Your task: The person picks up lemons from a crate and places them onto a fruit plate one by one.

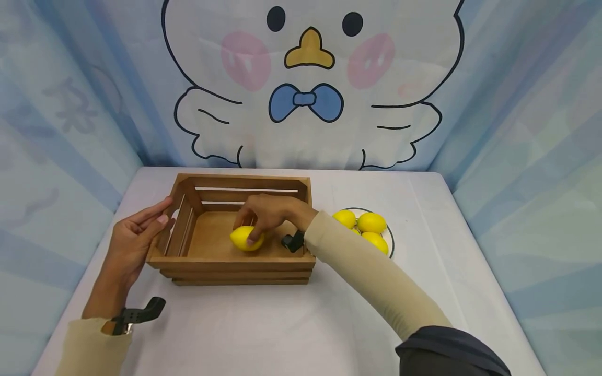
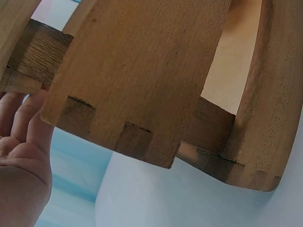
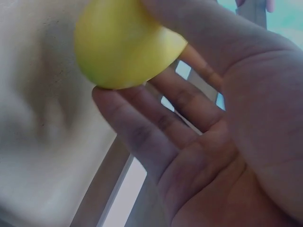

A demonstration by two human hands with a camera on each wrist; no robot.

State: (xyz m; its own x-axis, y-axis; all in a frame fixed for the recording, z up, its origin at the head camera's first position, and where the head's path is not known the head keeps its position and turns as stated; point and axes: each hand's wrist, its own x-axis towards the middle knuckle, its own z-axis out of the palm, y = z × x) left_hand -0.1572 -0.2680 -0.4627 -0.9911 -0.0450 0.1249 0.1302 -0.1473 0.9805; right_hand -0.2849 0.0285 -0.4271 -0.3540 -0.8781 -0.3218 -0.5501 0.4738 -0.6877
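A wooden slatted crate [image 1: 240, 266] stands on the table, left of the middle. Inside it, my right hand [image 1: 275, 209] pinches a yellow lemon [image 1: 242, 238] between thumb and fingertips, low over the crate's floor. The right wrist view shows the thumb on one side of this lemon [image 3: 118, 47] and the fingertips on the other. My left hand [image 1: 134, 237] touches the crate's left end, its fingers extended along the outside and the thumb near the rim. In the left wrist view, slats hide the fingertips of the left hand [image 2: 23, 156].
To the right of the crate, a round plate [image 1: 393, 243] with a dark rim holds several lemons [image 1: 371, 223], partly hidden by my right sleeve. A white cloth covers the table [image 1: 263, 329]. Printed curtains [image 1: 531, 156] hang at the back and on both sides.
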